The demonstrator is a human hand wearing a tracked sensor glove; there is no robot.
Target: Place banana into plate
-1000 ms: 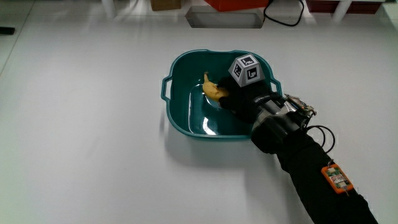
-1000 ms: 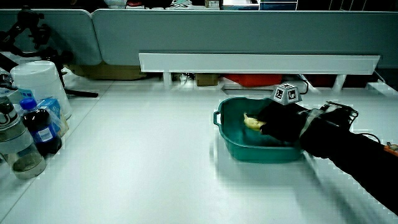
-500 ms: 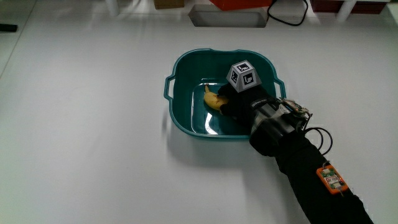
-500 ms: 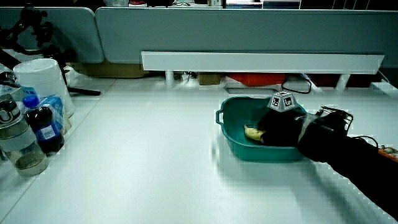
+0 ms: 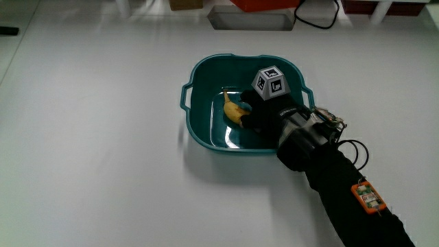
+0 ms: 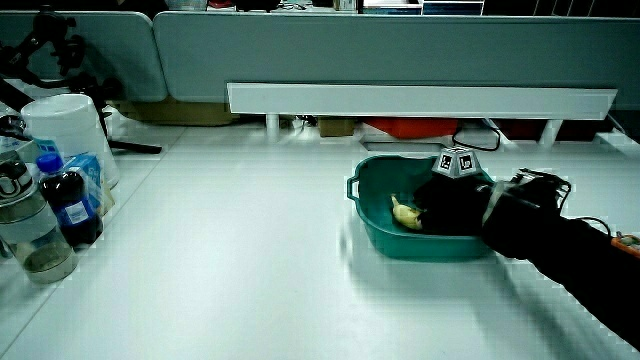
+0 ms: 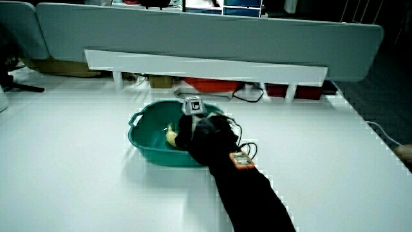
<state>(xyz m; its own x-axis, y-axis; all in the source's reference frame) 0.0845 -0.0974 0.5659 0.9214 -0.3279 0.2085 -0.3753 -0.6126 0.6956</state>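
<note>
The banana [image 5: 233, 110] is small, yellow and curved; it lies on the floor of the plate [image 5: 199, 82], a deep teal dish with two side handles; the plate rests on the white surface [image 5: 96, 151].

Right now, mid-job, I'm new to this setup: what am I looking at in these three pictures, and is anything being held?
There is no robot here. It is a person's hand in a black glove, with a small patterned cube on its back for tracking. The main view looks straight down on the white table; both side views look forward across it toward a low partition. On the table sits a teal plate, really a deep handled dish. The hand reaches into it, its fingers closed on a yellow banana low inside the dish. In a side view, bottles and a white container stand at the table's edge.
</note>
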